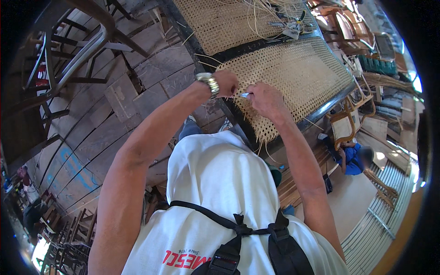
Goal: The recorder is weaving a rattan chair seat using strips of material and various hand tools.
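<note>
A woven cane panel (298, 73) in a dark frame (238, 123) lies in front of me. My left hand (227, 83), with a metal watch (208, 82) on the wrist, is closed at the panel's near left edge, pinching a cane strand. My right hand (265, 98) sits right beside it on the weave, gripping a small blue-tipped tool (244, 95) that points toward the left hand. Loose strand ends (263, 146) hang from the panel's lower edge.
A second cane panel (220, 23) lies beyond, with loose strands and small tools (288, 27) on it. Wooden floorboards (114, 105) and chair frames (68, 50) lie to the left. A person in blue (350, 158) sits lower right among stacked chair frames (357, 27).
</note>
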`<state>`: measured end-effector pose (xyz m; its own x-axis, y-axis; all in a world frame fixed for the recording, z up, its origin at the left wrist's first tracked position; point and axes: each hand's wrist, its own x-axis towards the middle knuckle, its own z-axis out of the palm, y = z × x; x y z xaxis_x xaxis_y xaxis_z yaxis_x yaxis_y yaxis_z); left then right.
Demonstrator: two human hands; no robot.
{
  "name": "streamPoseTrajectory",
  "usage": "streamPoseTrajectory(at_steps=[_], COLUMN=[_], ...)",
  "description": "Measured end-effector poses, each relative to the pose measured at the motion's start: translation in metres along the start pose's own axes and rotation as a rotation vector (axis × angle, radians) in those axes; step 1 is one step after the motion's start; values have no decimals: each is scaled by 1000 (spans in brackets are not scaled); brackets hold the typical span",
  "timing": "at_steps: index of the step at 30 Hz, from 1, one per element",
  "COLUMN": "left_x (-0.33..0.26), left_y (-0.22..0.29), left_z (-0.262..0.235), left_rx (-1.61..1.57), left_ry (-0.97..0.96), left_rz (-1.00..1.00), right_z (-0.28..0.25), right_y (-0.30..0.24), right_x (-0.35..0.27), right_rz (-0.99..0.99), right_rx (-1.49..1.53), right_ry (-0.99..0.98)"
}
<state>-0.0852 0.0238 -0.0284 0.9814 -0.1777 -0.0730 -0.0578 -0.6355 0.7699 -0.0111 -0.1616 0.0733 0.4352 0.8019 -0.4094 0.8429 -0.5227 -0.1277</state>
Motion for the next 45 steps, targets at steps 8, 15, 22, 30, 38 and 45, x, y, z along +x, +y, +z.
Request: streamPoseTrajectory(at_steps=[8,15,22,30,38,45], left_x=[29,23,11,-50,-71,-62], left_y=[-1,9,17,124,150,158], left_z=[-3,-18,-1,51,39,32], left_rx=[310,-175,129,-1269,-1261,-997], left_ry=[-312,-459,-386,35,232,708], left_rz=[189,-213,-214,-184,-414,-508], right_z=[-9,-1,13,-3,-30,-11], right_y=[-5,-2,-13,-19,108,189], right_x=[1,-17,-54,-75,-153,-162], right_rz=[21,79,121,335,437,392], right_rx=[108,168,396,1385,-61,973], right_ry=[-59,18,456,589,499,-34])
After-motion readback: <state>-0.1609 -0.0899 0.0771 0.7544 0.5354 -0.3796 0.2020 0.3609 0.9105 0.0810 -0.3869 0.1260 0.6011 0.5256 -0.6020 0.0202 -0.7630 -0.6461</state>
